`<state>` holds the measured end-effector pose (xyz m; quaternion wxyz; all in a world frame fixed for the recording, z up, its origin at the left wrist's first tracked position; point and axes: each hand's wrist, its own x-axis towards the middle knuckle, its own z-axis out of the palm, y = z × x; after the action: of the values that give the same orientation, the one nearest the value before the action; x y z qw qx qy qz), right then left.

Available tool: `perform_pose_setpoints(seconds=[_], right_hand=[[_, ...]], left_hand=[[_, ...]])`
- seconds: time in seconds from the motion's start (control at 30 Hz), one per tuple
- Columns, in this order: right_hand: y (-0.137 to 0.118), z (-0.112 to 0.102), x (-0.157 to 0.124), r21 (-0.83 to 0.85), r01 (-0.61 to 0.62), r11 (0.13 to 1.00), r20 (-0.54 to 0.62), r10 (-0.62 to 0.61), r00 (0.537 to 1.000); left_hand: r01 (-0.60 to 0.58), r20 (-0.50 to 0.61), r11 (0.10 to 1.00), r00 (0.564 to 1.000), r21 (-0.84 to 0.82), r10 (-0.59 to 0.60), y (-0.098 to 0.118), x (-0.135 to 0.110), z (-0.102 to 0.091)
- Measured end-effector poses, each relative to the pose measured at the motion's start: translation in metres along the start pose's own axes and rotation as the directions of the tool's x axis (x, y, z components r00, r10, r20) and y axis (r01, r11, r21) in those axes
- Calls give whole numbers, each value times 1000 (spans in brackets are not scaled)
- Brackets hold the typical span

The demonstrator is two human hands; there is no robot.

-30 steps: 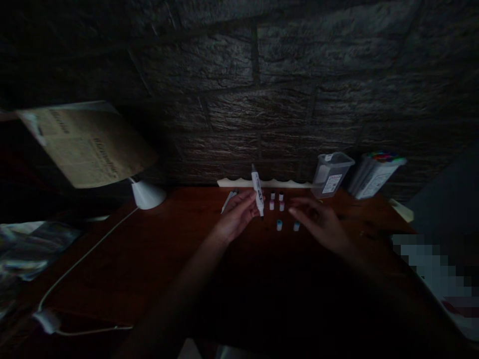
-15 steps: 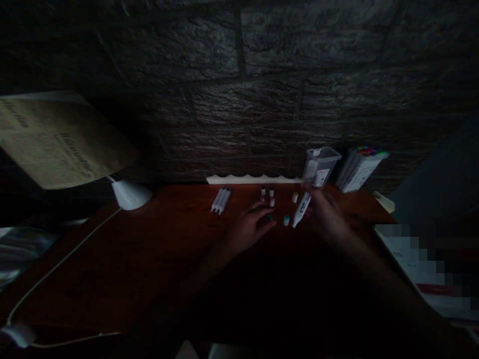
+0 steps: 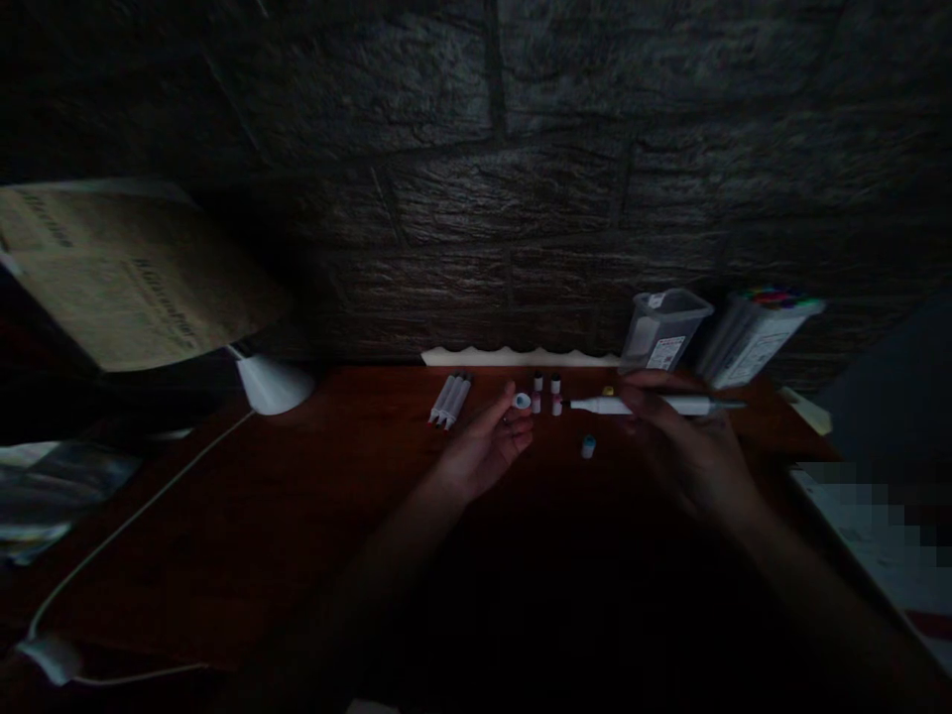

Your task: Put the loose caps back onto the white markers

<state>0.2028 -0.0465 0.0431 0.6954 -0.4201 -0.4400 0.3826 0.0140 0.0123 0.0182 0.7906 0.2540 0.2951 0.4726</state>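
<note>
My left hand (image 3: pixel 487 441) holds a small marker cap (image 3: pixel 522 401) between thumb and fingers, its hollow end turned toward me. In my right hand (image 3: pixel 684 436) lies a white marker (image 3: pixel 610 405), level, with a bare dark tip pointing left and another tip showing at its right end. Several loose caps stand on the table near the hands: a teal-topped cap (image 3: pixel 588 447), a yellow-topped cap (image 3: pixel 608 391) partly behind the marker, and a small group of dark and pink caps (image 3: pixel 556 384). Three uncapped markers (image 3: pixel 450 400) lie side by side left of them.
A clear plastic box (image 3: pixel 664 332) stands at the wall, beside a box full of colourful markers (image 3: pixel 766 337). A lamp with a white base (image 3: pixel 274 385) and printed shade (image 3: pixel 111 278) is on the left, its cord (image 3: pixel 141 516) running across the wooden table (image 3: pixel 297 516).
My right hand has swung the marker from slanting downward to level, its tip now pointing left. My left hand has turned palm up and raised the cap, showing its hollow end.
</note>
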Motion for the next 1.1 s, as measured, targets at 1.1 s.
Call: perform_pose_setpoints(seconds=[1.1], right_hand=[[19,-15,-3,-680,479,555,280,-408,869]], left_hand=[[-165,66,977,985,133,157,-8,2,-3]])
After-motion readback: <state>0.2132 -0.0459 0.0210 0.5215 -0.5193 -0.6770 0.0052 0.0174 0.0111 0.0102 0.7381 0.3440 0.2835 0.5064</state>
